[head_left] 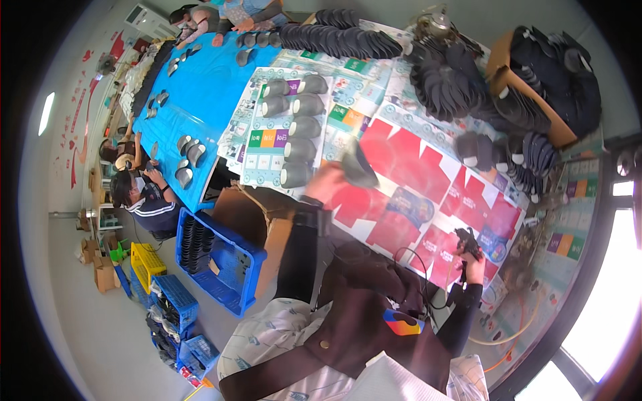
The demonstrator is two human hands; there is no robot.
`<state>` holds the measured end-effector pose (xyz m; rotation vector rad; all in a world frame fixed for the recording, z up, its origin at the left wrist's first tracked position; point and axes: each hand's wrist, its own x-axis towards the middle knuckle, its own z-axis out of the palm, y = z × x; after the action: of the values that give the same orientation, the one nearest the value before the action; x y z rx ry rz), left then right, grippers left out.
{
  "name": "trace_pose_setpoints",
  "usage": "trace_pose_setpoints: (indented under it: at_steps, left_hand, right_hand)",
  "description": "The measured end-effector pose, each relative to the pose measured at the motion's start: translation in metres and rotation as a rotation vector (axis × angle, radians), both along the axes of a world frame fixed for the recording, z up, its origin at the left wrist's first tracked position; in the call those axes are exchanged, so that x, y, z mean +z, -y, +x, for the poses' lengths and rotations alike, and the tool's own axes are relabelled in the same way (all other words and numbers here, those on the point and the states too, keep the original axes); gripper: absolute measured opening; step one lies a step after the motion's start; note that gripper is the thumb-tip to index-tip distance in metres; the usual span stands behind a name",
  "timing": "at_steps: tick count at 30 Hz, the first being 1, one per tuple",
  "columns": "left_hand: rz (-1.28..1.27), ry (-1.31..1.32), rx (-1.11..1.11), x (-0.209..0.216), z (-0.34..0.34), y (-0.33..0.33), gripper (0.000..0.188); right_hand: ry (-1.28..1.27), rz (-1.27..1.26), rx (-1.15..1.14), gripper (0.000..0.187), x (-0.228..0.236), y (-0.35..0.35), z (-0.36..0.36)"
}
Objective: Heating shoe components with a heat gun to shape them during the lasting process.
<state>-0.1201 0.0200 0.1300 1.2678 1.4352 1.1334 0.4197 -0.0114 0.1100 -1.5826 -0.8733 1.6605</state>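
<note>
Head view shows the left hand [326, 182] near the middle of the frame, closed at the edge of one dark grey curved piece [361, 166]. This hand and its piece are blurred, so the exact place of each finger cannot be told. The piece is tilted, above the border between a white printed sheet [267, 160] and some red printed sheets [461, 200], which lie on the counter [364, 100].

On the white sheet, just left of this hand, grey cap-shaped pieces [304, 127] are arranged in two columns, two at the left and five at the right.

The right hand [472, 262] is at the lower right, over the red sheets. Something black covers its fingers; one cannot tell if it is a glove or a held thing, nor how far the hand is open. A thin black cable [435, 306] runs near it.

At the upper right, a cardboard box [556, 127] contains many dark pieces, and a long row of dark pieces [341, 41] goes along the top. At the left, a co-worker [150, 207] sits beside a blue surface [200, 80], and below is a blue crate [251, 274].
</note>
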Motion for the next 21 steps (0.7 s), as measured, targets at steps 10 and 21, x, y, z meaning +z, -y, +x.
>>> trace_pose_setpoints:
  at_steps: [10, 21]
  left_hand:
    - [0.096, 0.656, 0.847, -0.200, -0.370, 0.020, 0.035]
    - [-0.047, -0.480, 0.933, -0.243, -0.388, -0.046, 0.022]
  right_hand:
    - [0.085, 0.014, -0.004, 0.031, 0.034, -0.010, -0.084]
    - [0.226, -0.023, -0.030, 0.024, 0.035, -0.003, -0.101]
